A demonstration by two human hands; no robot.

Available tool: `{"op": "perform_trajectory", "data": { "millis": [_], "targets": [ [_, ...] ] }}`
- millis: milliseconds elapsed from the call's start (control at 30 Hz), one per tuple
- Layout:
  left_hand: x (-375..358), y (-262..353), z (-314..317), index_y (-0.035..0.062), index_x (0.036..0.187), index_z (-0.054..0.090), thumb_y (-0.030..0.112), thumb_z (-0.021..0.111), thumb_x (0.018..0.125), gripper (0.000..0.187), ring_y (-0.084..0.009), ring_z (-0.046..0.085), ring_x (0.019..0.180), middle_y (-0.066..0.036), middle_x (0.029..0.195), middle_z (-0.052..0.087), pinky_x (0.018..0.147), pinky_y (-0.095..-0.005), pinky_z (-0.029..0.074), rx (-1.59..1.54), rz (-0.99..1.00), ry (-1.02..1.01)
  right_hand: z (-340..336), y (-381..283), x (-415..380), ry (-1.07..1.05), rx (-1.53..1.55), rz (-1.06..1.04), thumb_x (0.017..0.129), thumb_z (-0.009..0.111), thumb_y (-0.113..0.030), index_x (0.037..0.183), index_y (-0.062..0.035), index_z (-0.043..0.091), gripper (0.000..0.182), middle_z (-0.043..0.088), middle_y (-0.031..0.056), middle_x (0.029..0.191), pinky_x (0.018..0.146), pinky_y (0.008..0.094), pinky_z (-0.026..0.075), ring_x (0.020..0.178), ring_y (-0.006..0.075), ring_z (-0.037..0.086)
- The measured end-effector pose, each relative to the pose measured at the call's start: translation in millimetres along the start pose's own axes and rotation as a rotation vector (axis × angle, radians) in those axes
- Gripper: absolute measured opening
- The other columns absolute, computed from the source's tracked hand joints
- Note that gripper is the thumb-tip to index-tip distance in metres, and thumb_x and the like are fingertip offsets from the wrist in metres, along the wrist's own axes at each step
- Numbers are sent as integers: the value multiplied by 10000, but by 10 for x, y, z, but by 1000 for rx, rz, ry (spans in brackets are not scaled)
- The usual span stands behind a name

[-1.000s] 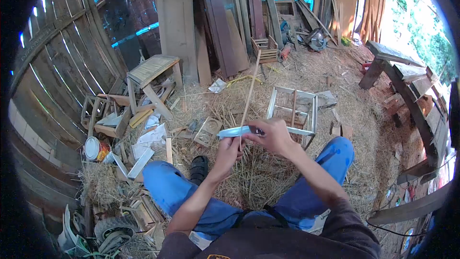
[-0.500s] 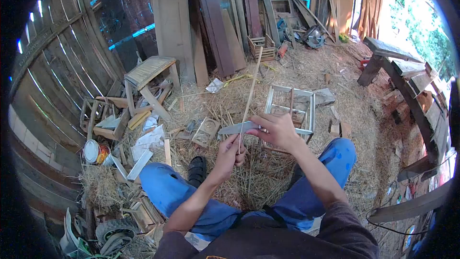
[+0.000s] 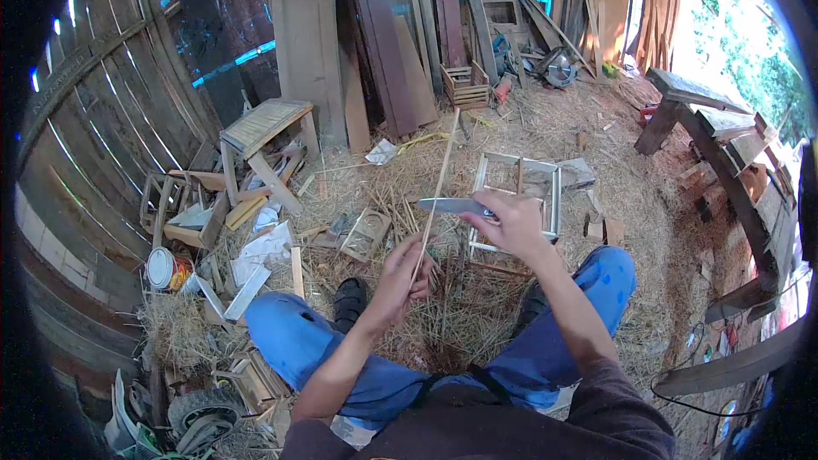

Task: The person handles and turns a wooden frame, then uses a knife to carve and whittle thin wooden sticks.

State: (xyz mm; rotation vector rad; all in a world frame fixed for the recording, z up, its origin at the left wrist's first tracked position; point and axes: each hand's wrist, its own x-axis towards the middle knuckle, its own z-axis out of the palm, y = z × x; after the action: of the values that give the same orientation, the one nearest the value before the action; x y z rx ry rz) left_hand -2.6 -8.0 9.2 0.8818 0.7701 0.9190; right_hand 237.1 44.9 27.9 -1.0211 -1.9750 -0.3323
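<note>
My left hand [image 3: 404,274] is closed around the lower part of a long thin wooden strip [image 3: 444,162], which points up and away from me. In my right hand [image 3: 513,226] is a knife [image 3: 452,205], gripped by its handle. Its broad pale blade points left, and the tip lies at the strip a little above my left hand. Most of the knife's handle is hidden by my fingers. Beyond and to the right of my right hand, a white-edged wooden frame [image 3: 556,179] rests on the floor.
A small wooden stool [image 3: 267,123] stands at the left among wood offcuts. Near it are a paint can [image 3: 162,267] and crumpled paper [image 3: 264,247]. Boards [image 3: 311,51] lean on the back wall beside a wooden crate [image 3: 466,85]. A heavy wooden bench [image 3: 741,162] runs along the right.
My right hand and the knife have moved up and to the right along the strip. The strip's far end has swung slightly left and down.
</note>
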Motion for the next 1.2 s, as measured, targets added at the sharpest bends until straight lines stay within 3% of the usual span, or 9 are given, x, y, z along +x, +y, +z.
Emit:
{"op": "perform_trajectory", "data": {
  "millis": [200,333,500,700,900,1100,1200],
  "targets": [
    [60,-62,-27,103,1226,509,362,467,1060,310,-32,283,461,46,703,383,402,-204,202,11,111,62,91,-163,-16,-175,69,76,838,745,-405,962,-124,700,311,707,43,773,523,365,526,599,244,679],
    [88,-141,67,98,1112,515,347,488,1055,257,-28,298,461,58,687,378,400,-205,200,81,92,87,108,-235,-22,-280,101,24,800,798,-345,1017,-92,698,348,701,62,772,546,354,533,623,250,683],
    [40,-236,60,90,1228,548,326,482,1062,296,-15,310,476,68,691,390,411,-198,230,111,128,50,129,-203,14,-163,159,-35,756,826,-323,1011,-101,700,361,695,49,770,555,342,527,623,245,679],
    [-54,-159,76,58,1211,552,348,473,1064,335,4,306,469,79,700,386,406,-196,230,164,103,51,55,-197,27,-173,55,-76,724,842,-345,970,-96,710,374,709,71,794,539,333,508,636,247,686],
    [-135,-52,25,75,1221,540,330,488,1061,306,-1,319,513,73,711,380,436,-186,247,171,83,25,46,55,46,4,22,-61,763,810,-398,949,-116,728,348,698,62,710,526,361,523,597,256,676],
    [-92,36,-24,80,1183,537,341,452,1068,297,-27,342,509,36,753,446,431,-193,257,96,-73,28,74,-177,-94,-161,45,32,774,815,-373,1000,-100,717,368,699,75,731,552,339,537,624,254,688],
    [20,-54,10,97,1113,528,329,455,1066,248,-34,349,503,25,760,466,420,-196,249,5,-11,65,97,-278,-102,-229,87,50,792,805,-355,986,-99,699,338,692,79,723,548,353,528,617,261,681]
  ]
}}
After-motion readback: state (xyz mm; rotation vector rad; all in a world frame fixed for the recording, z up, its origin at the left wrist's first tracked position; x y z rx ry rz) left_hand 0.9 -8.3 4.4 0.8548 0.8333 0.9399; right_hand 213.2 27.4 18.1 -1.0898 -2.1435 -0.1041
